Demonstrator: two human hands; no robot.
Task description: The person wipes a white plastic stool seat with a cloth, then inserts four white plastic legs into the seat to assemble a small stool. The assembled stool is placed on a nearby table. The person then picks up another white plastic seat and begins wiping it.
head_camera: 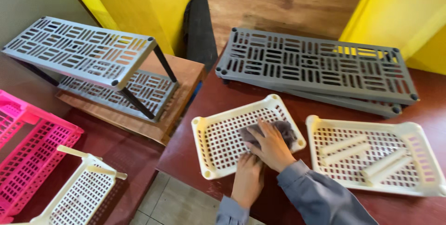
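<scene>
Cloth (278,131) under right hand (271,147), on cream tray (223,134).

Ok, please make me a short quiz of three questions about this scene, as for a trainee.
1. True or false: the right hand presses a grey cloth into the cream tray.
2. Which tray holds the loose cream posts? A) the pink tray B) the second cream tray C) the grey shelf panels
3. Fill in: the left hand rests at the cream tray's ____ edge.

Key: 1 true; 2 B; 3 near.
</scene>
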